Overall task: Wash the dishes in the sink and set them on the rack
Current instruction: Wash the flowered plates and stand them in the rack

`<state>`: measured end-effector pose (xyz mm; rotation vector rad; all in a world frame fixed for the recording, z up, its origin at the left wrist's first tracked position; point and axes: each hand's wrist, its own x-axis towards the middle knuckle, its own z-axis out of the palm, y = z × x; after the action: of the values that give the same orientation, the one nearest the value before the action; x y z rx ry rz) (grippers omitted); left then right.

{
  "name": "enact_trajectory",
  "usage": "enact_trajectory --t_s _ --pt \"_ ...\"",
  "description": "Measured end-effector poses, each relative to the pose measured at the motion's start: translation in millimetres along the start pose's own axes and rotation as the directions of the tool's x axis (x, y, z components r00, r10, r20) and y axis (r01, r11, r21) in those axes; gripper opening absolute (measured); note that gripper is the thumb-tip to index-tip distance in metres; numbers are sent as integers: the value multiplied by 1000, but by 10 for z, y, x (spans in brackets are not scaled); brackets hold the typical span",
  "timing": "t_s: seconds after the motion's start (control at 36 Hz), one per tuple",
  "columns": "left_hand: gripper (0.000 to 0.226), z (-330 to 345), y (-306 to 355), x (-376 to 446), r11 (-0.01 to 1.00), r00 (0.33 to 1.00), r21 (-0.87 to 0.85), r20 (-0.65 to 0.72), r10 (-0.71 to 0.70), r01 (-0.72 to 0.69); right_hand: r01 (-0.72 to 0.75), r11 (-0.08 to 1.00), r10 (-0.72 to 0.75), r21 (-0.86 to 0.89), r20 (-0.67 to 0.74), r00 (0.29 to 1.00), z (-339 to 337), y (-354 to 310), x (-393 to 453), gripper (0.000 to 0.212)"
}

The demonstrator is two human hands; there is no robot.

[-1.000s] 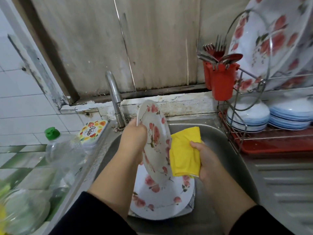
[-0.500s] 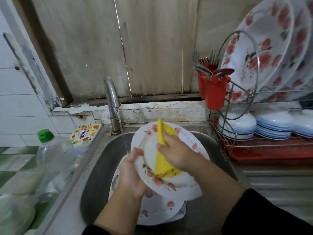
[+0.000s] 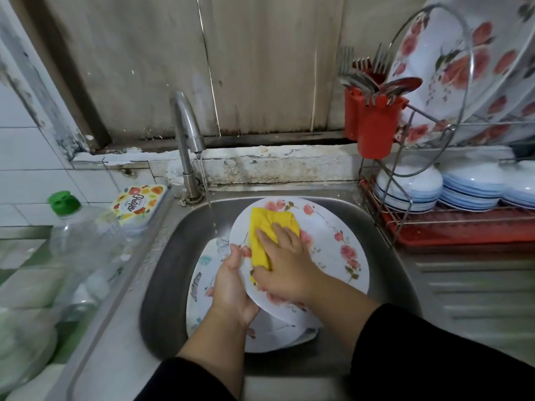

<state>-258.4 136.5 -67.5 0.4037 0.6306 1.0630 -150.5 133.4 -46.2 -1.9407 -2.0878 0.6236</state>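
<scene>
The head view is showing the left hand point(image 3: 231, 287) gripping the plate's point(image 3: 327, 241) rim over the sink point(image 3: 173, 256) while the right hand point(image 3: 285, 263) is pressing a yellow cloth point(image 3: 265, 227) flat on it; wet, the plate may be slipping onto the plates point(image 3: 208, 270) below.

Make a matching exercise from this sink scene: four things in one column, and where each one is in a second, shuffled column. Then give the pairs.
Things
1. yellow cloth
2. forks and spoons
3. stacked bowls
4. green-capped bottle

Places
A. on the lower shelf of the rack
B. left of the sink
C. under the right hand, on the plate
D. in the red holder

Pairs: 1-C, 2-D, 3-A, 4-B
</scene>
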Motion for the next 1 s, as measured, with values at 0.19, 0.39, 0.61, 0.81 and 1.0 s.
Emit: enact_trajectory --t_s 0.19,0.39,0.61,0.81,1.0 --pt "50 47 -27 -24 999 1000 43 -5 -22 23 -361 932 359 23 -191 914 -160 193 325 71" --pt "52 30 -17 12 1000 995 12 -96 -19 20 191 976 -196 -105 -39 980 -80 68 -110 61" --pt "43 51 -21 -9 995 995 -65 -73 66 -71 90 968 -47 -235 183 982 -464 660 -456 42" --pt "41 66 0 -51 999 996 9 -72 48 -47 -168 929 138 -330 -113 984 -624 810 83 40" --pt "48 63 5 -44 1000 999 13 -33 15 -14 206 972 -219 -116 -109 970 -133 198 83 65"
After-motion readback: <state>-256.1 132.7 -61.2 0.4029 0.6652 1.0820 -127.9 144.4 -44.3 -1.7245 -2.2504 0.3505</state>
